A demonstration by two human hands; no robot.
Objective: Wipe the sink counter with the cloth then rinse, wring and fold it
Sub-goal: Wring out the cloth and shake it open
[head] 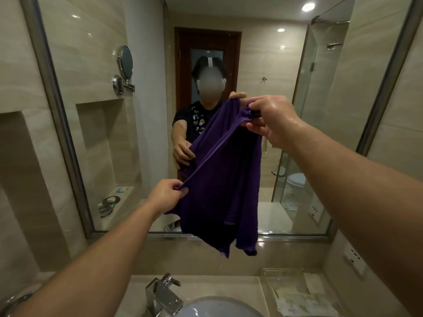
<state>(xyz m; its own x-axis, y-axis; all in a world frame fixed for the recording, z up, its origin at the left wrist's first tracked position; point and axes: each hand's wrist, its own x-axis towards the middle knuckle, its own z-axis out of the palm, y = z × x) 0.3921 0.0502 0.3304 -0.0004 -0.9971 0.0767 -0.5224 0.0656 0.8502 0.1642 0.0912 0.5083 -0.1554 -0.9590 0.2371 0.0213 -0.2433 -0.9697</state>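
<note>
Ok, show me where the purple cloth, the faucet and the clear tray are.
purple cloth (225, 179): head view, middle of the hanging fabric.
faucet (163, 296): head view, chrome body behind the basin.
clear tray (266, 284): head view, its left wall on the counter.

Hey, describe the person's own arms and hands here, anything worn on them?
Both forearms are bare as far as the frame shows, no sleeves, watch or gloves visible. The left hand and right hand show no rings that I can make out. The right hand's back glistens, apparently wet.
</note>
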